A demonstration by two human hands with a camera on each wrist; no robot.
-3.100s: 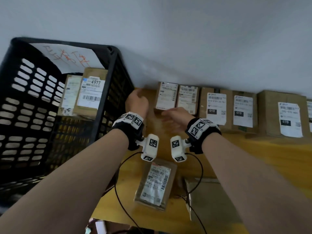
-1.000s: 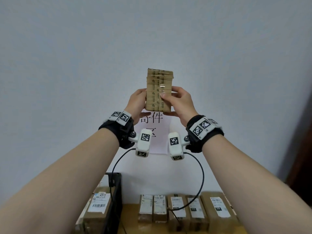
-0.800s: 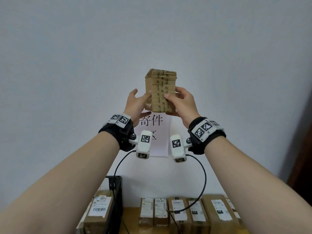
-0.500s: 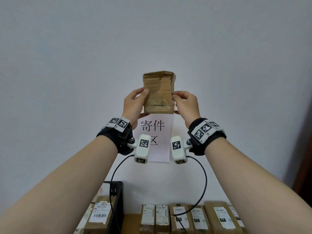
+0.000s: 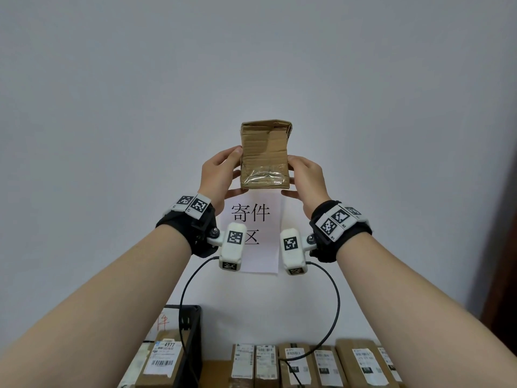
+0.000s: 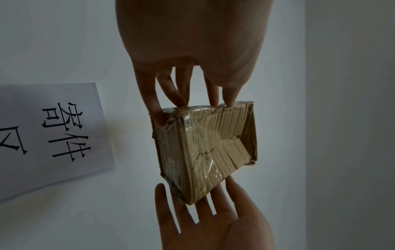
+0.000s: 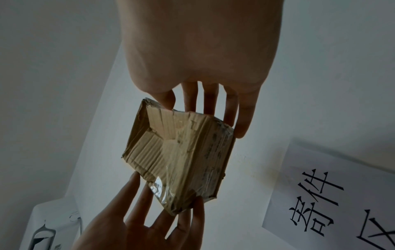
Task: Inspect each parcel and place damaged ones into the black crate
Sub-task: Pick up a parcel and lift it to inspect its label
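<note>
Both the left hand and right hand are pinching a crumpled parcel aloft for checking, while the crate is holding some and a row of parcels is waiting.

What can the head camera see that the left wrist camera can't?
Only the head view shows the black crate at the bottom, the row of labelled parcels beside it, both forearms and the wrist cameras. Only the left wrist view shows, close up, the crumpled, caved-in face of the held parcel and the fingers spread against its edges. Both show the left hand and right hand holding that parcel between them, its shiny tape, the wall sign and the white wall.
</note>
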